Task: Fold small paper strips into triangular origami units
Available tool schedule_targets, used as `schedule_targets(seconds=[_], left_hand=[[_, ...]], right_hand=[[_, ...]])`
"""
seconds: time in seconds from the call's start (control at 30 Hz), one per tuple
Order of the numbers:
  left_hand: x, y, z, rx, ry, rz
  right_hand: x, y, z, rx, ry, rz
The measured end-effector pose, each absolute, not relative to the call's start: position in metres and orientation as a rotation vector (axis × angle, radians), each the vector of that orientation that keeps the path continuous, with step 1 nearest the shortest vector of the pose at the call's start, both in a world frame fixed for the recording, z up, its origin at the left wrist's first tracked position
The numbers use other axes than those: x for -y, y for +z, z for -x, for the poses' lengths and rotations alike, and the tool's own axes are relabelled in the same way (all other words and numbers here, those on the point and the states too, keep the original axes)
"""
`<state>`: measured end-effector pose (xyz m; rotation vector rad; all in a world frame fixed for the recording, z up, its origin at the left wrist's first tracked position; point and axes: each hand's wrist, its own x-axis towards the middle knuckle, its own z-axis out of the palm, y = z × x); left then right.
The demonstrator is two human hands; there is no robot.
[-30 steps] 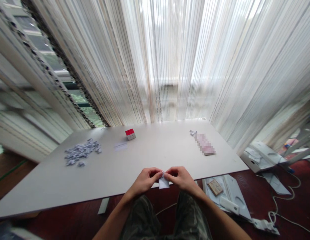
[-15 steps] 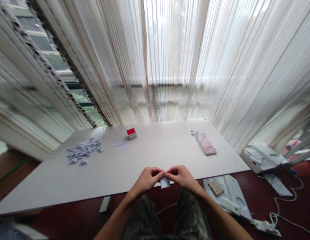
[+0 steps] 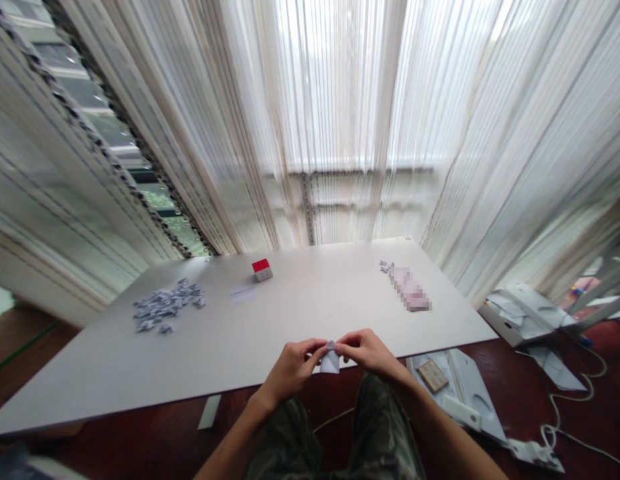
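Note:
Between my two hands is a small piece of white paper, folded to a narrow point at its top. My left hand pinches its left side between thumb and fingers. From the right, my right hand pinches the upper right side. The paper hangs over the front edge of the white table. Farther off on the left lies a heap of small folded paper pieces. A flat paper strip rests near a puzzle cube with a red top.
At the table's right lie a few folded paper bits beside a blurred pinkish item. Below the edge, a white case carries a wooden-looking box. Cables run over the red floor. Sheer curtains hang behind the table.
The paper's pointed top now shows between my fingertips, where fingers covered it before. My left hand has turned slightly, and my hands are a little farther apart. The view has shifted slightly.

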<state>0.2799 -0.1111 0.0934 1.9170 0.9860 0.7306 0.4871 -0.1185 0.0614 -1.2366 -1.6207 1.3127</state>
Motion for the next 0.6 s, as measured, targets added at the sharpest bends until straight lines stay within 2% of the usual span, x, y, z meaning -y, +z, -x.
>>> schedule_targets(seconds=[0.17,0.47,0.6], left_hand=[[0.114,0.086,-0.282,-1.03,0.741,-1.847],[0.105,0.073,-0.284,-0.966,0.644,-1.475],[0.102,0.066,-0.284,-1.002,0.689,-1.5]], right_hand=[[0.12,0.065,-0.488,1.683,1.302,1.197],[0.122,0.063,-0.483,1.818,1.011,1.265],[0.123,0.062,-0.479,1.884,0.97,1.255]])
